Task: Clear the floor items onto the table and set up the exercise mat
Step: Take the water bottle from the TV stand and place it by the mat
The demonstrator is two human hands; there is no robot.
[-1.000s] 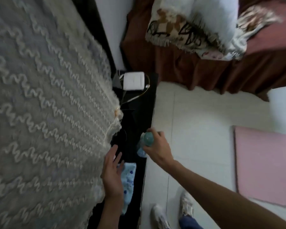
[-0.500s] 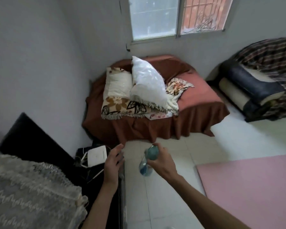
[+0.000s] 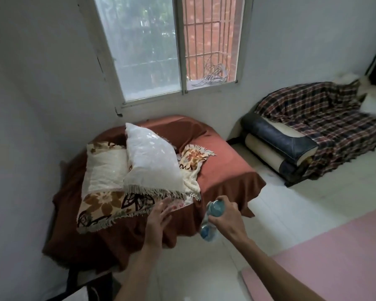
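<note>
Near the middle of the head view, the right hand (image 3: 224, 220) is clamped around a clear bottle with a blue cap (image 3: 211, 220), fingers wrapped over its upper part so that it hangs tilted in the air above the pale tiled floor (image 3: 276, 216), touching nothing else. The left hand (image 3: 157, 220) is empty, its fingers spread apart and extended forward, just beside the bottle but not on it. What has changed is the outlook: a second ago the camera looked down at a lace-covered surface and a dark gap beside it, with both hands low near that surface; half a second ago the view had begun to lift; now it faces the room, with the rust-covered bed (image 3: 221, 168), its pillows (image 3: 154, 157) and the window (image 3: 167, 46) filling the frame. The lace-covered surface has dropped out of view, leaving only a dark edge (image 3: 91, 285) at the bottom left. The grip on the bottle looks the same across all three moments. The pink exercise mat (image 3: 334, 263) lies on the floor at the lower right, flat as far as it shows, though its full extent is cut off by the frame. This suggests the person has turned away from the table area with the bottle not yet set down; placing it remains to be done, and no other floor items are plainly visible from here.
</note>
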